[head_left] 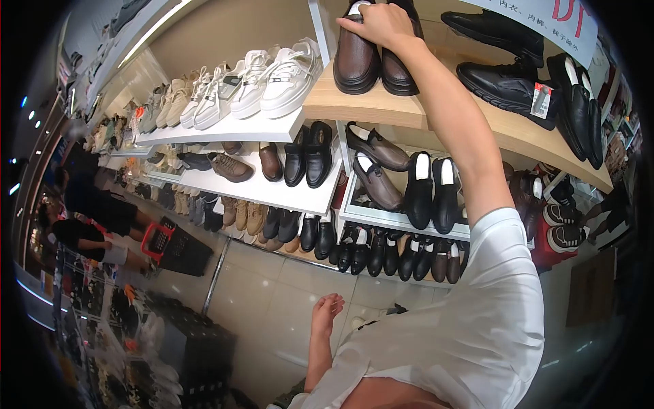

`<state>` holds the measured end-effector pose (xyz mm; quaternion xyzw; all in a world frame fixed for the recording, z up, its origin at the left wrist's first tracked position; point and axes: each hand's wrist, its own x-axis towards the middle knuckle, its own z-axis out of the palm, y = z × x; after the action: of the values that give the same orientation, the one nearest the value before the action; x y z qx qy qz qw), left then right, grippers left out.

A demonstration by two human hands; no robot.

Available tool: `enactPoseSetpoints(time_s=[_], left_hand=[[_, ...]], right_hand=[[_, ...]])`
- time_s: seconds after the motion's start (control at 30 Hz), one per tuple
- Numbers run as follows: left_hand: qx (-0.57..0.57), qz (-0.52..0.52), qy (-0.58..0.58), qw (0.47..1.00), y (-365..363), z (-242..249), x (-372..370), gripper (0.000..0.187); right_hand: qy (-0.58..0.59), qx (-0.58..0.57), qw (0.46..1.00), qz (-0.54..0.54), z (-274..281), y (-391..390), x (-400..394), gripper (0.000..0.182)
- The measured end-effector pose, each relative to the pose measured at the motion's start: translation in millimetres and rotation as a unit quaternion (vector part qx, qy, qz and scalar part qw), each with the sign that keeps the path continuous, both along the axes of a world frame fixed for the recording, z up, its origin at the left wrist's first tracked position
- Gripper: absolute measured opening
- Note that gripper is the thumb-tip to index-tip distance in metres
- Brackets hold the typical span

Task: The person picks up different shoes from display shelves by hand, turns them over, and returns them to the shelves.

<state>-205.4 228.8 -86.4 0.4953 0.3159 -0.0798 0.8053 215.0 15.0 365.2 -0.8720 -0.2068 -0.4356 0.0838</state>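
Observation:
My right hand is stretched up to the wooden top shelf. Its thumb and fingers close around the opening of a brown leather shoe, which has white stuffing inside. Beside that shoe stands its brown mate, partly covered by my hand and wrist. Low in the view, over the tiled floor, my left hand hangs with its fingers loosely bent and nothing in them.
White sneakers line the white shelf on the left. Black shoes, one with a tag, are at the upper right. Lower shelves hold dark loafers. Two people stand at the far left near a red and black basket.

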Motion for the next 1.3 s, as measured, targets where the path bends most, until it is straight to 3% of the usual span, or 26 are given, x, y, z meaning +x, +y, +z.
enactPoseSetpoints(time_s=[0.2, 0.27, 0.3, 0.4, 0.43, 0.5, 0.53, 0.6, 0.67, 0.73, 0.77, 0.8, 0.87, 0.93, 1.0, 1.07, 1.3], left_hand=[[0.002, 0.009, -0.009, 1.000, -8, -8, -4, 0.031], [0.008, 0.010, -0.007, 1.000, -10, -1, -6, 0.030], [0.011, 0.020, -0.014, 1.000, -10, 3, -7, 0.031], [0.010, 0.047, -0.043, 0.998, -4, 15, -10, 0.032], [0.010, 0.062, -0.066, 0.996, -1, 21, -9, 0.033], [0.015, 0.073, -0.135, 0.988, 7, 42, 0, 0.040], [0.032, 0.072, -0.186, 0.979, 7, 62, 8, 0.047], [0.059, 0.051, -0.318, 0.945, 5, 108, 30, 0.062], [0.059, 0.010, -0.458, 0.887, -4, 159, 52, 0.087], [0.001, -0.005, -0.493, 0.870, -20, 211, 63, 0.116], [-0.055, -0.011, -0.514, 0.856, -25, 221, 66, 0.119], [-0.117, -0.034, -0.521, 0.845, -32, 239, 61, 0.118], [-0.160, 0.004, -0.490, 0.857, -27, 211, 52, 0.118], [-0.176, 0.053, -0.510, 0.840, -39, 200, 43, 0.099], [-0.227, 0.113, -0.519, 0.816, -56, 195, 40, 0.086], [-0.279, 0.108, -0.506, 0.809, -64, 180, 38, 0.089], [-0.261, 0.086, -0.505, 0.818, -84, 185, 40, 0.090]], right_hand=[[-0.042, 0.057, 0.997, 0.036, -5, 1, 7, 0.047], [0.030, 0.146, 0.983, 0.108, 4, -2, -16, 0.034], [-0.043, 0.155, 0.979, 0.122, 5, -3, -22, 0.032], [-0.065, 0.180, 0.959, 0.208, 13, -7, -46, 0.031], [-0.092, 0.167, 0.948, 0.256, 12, -6, -54, 0.030], [-0.073, 0.101, 0.961, 0.248, 11, -2, -65, 0.029], [-0.069, 0.076, 0.969, 0.226, 8, 1, -88, 0.029], [-0.177, 0.053, 0.954, 0.236, -9, 16, -118, 0.041], [-0.202, 0.069, 0.921, 0.326, -28, 25, -163, 0.038], [-0.215, 0.053, 0.876, 0.430, -46, 30, -204, 0.037], [-0.202, 0.048, 0.864, 0.459, -57, 32, -225, 0.036], [-0.191, 0.044, 0.852, 0.486, -67, 34, -245, 0.035], [-0.128, 0.065, 0.818, 0.557, -91, 41, -274, 0.036], [-0.093, 0.042, 0.802, 0.588, -110, 43, -292, 0.036], [-0.061, 0.011, 0.825, 0.562, -131, 42, -300, 0.029], [-0.026, 0.021, 0.835, 0.550, -138, 41, -314, 0.028], [-0.019, 0.055, 0.836, 0.546, -154, 31, -323, 0.033]])
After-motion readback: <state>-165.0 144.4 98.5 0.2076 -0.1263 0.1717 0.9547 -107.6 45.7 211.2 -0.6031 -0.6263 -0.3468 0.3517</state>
